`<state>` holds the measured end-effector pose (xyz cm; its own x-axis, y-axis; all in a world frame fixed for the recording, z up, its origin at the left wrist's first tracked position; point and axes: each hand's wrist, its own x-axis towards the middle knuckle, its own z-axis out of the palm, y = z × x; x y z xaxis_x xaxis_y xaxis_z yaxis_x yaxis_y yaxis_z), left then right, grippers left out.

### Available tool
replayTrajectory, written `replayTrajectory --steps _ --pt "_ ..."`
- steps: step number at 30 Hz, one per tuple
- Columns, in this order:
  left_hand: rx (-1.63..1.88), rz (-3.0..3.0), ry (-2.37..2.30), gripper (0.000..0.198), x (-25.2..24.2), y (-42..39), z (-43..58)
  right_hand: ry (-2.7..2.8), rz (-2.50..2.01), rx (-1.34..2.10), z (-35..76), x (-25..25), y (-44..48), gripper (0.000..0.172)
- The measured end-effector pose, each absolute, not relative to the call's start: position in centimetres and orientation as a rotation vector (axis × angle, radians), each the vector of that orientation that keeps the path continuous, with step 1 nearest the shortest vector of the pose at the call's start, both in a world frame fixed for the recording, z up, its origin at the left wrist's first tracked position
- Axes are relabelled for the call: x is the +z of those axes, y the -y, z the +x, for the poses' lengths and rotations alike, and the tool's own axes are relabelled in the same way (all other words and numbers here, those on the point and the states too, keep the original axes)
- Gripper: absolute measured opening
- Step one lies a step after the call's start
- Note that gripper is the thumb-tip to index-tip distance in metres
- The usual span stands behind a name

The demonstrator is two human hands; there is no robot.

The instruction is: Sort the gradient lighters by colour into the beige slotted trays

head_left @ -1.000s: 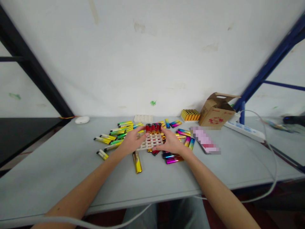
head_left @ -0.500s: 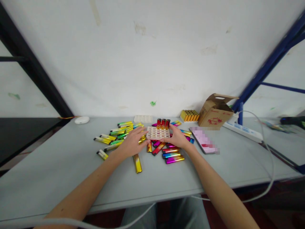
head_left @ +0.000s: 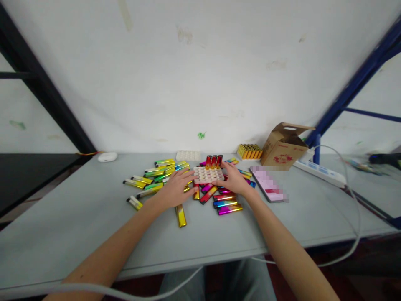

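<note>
A cream slotted tray (head_left: pixel 208 176) is held tilted above a pile of lighters. Three red-and-gold lighters (head_left: pixel 214 162) stand upright along its far edge, towards the right. My right hand (head_left: pixel 234 180) grips the tray's right side, with the thumb at the front edge. My left hand (head_left: pixel 178 187) is beside the tray's left edge, fingers spread over yellow and green lighters, its thumb apart from them. Red, pink and blue lighters (head_left: pixel 225 203) lie in front of the tray. One gold lighter (head_left: pixel 181 215) lies nearest me, below my left hand.
Against the wall lies a second cream tray (head_left: pixel 188 156). At the back right are a block of upright yellow cylinders (head_left: pixel 249 152) and an open cardboard box (head_left: pixel 283 146). A phone (head_left: pixel 268 184), power strip (head_left: pixel 322 172) and white cable (head_left: pixel 357 209) occupy the right side. A white case (head_left: pixel 107 157) sits back left.
My left hand has loosened from the tray's left edge and drawn slightly left, its thumb lower. The tray has shifted a little to the right in my right hand.
</note>
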<state>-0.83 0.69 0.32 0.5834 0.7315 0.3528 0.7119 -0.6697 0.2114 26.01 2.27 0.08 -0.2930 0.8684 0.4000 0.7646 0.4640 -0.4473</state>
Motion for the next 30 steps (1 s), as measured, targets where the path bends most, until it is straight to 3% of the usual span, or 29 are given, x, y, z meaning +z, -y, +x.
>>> replayTrajectory --steps 2,6,8,17,30 --pt "0.637 2.758 -1.246 0.039 0.4 -0.7 -0.9 2.122 -1.374 0.243 26.4 0.8 -1.9 0.077" --pt "0.64 2.756 -1.232 0.037 0.4 -0.7 -0.9 1.988 -1.415 0.223 26.9 2.8 -1.0 0.038" --pt "0.656 2.758 -1.23 0.037 0.4 -0.7 -0.9 1.963 -1.424 0.255 26.8 3.5 -0.6 0.027" --pt "0.654 2.759 -1.249 0.036 0.6 -0.4 -0.8 2.424 -1.215 0.849 25.4 4.9 1.3 0.019" --pt "0.618 2.737 -1.348 0.034 1.1 -0.1 -0.6 2.569 -1.312 0.767 25.4 4.3 1.1 0.013"
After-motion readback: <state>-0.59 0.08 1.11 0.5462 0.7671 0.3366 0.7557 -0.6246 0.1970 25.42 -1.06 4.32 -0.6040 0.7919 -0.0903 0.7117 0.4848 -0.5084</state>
